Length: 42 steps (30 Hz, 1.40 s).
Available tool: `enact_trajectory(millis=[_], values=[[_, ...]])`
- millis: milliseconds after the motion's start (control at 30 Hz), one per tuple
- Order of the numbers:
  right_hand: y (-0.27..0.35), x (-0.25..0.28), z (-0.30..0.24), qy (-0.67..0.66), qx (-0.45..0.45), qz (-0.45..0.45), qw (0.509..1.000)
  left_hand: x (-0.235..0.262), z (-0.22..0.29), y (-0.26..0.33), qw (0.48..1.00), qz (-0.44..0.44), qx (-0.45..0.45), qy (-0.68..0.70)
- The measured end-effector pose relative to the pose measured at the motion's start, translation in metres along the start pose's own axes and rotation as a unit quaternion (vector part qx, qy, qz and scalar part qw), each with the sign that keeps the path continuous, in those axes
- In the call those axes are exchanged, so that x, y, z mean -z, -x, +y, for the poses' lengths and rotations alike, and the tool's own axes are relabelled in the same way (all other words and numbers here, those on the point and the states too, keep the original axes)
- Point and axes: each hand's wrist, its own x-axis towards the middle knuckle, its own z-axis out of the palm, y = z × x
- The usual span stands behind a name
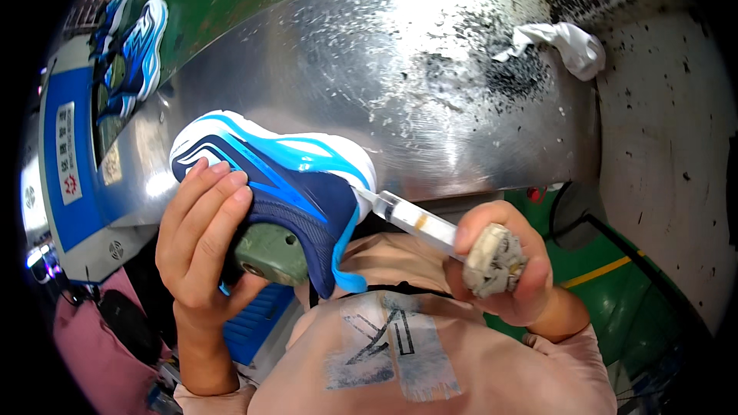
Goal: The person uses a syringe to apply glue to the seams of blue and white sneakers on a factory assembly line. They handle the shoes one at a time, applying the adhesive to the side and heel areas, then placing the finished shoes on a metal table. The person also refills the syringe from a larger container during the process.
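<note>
My left hand (201, 242) is closed around a blue and navy sneaker (296, 180) with a white sole, its fingers across the upper near the toe. The sneaker lies tilted on its side, heel to the right, sole turned away from me. Inside its opening sits a green shoe last (270, 253). In my right hand (530, 269) is a clear syringe (423, 223) that points left. Its tip meets the heel where sole and upper join; whether fluid comes out cannot be seen. A lumpy, grey-crusted wad (494, 261) covers the syringe's rear end, under my fingers.
Beyond the sneaker spreads a metal worktop (307, 69), speckled with dark and pale residue. A crumpled white cloth (573, 46) lies at its far right. More blue sneakers (142, 46) stand at the far left, by a blue and white machine panel (73, 154). A pink garment (104, 346) is at lower left.
</note>
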Motion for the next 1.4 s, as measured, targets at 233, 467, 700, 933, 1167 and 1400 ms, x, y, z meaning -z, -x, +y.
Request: enact_trajectory(millis=[233, 467, 700, 933, 1167, 1400], values=[[-0.005, -0.017, 0.018, -0.054, 0.077, 0.071, 0.993, 0.001, -0.027, -0.053, 0.982, -0.061, -0.173, -0.043], [0.009, -0.017, 0.018, -0.004, 0.125, 0.078, 0.989, -0.003, 0.011, -0.052, 0.994, -0.069, -0.046, -0.072], [0.012, -0.031, 0.018, 0.047, 0.165, 0.124, 0.977, -0.014, 0.049, -0.055, 0.993, -0.028, 0.088, -0.068], [0.014, -0.051, 0.022, 0.096, 0.172, 0.156, 0.968, -0.013, 0.068, -0.065, 0.981, -0.028, 0.163, -0.096], [0.013, -0.063, 0.055, 0.147, 0.283, 0.116, 0.941, -0.011, 0.067, -0.075, 0.977, -0.016, 0.190, -0.093], [0.013, -0.073, 0.062, 0.201, 0.281, 0.150, 0.926, -0.018, 0.049, -0.065, 0.983, 0.025, 0.175, -0.054]])
